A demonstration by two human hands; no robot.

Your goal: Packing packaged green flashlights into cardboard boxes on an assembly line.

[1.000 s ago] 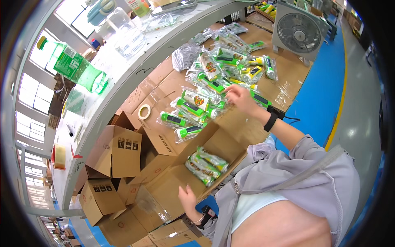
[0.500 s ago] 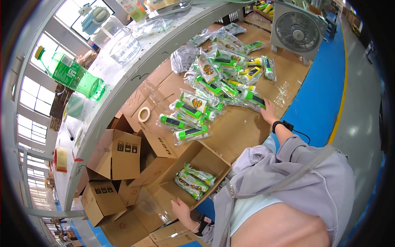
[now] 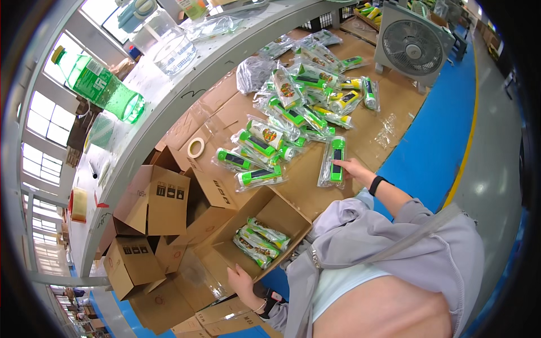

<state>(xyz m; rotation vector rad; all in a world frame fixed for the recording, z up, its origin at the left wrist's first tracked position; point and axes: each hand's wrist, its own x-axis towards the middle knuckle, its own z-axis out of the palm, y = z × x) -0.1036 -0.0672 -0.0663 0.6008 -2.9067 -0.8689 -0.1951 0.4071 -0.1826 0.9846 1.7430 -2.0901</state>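
My right hand (image 3: 356,170) pinches one end of a green flashlight (image 3: 337,160) with a dark panel, sealed in a clear plastic bag. It is held over the cardboard, at the near side of a heap of similar bagged flashlights (image 3: 293,115), most green and some yellow. My left hand (image 3: 242,283) is at the near left edge of an open cardboard box (image 3: 293,209), fingers apart; whether it touches the box I cannot tell. Inside that box several bagged flashlights (image 3: 261,242) in printed sleeves lie side by side.
Opened cartons (image 3: 163,197) crowd the left of the box. A roll of tape (image 3: 196,147) lies on the cardboard-covered surface (image 3: 372,132). A box fan (image 3: 411,48) stands at the far right. On the white shelf (image 3: 141,84) are a green bottle (image 3: 101,87) and a clear jug (image 3: 169,48).
My right hand has drawn one bagged flashlight out of the heap toward me and turned it nearly upright in the picture. My left hand stays beside the box.
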